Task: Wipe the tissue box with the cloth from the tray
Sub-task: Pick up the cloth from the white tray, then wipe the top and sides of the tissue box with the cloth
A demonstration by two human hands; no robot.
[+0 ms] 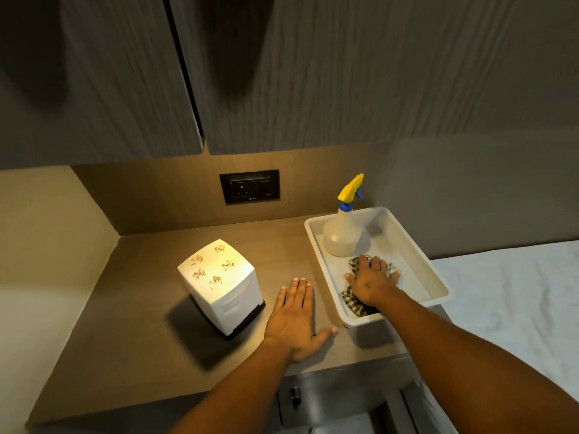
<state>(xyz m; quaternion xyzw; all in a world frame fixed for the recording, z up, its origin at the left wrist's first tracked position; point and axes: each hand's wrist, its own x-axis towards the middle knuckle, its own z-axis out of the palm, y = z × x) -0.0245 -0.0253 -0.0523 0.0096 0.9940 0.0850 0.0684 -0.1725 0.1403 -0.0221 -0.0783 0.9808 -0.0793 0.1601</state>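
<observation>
A white tissue box (219,281) stands upright on the brown counter, with several reddish-brown smears on its top. To its right is a white tray (435,277). A checked cloth (354,300) lies crumpled in the tray's near half. My right hand (371,283) rests on top of the cloth with fingers spread and curling over it; most of the cloth is hidden under the hand. My left hand (296,317) lies flat on the counter between the tissue box and the tray, palm down, holding nothing.
A spray bottle (343,230) with a yellow and blue head stands in the tray's far end. A black wall socket (249,187) sits on the back panel. Cabinet doors hang overhead. A white bed sheet (513,302) lies to the right. A drawer front (332,399) is below the counter edge.
</observation>
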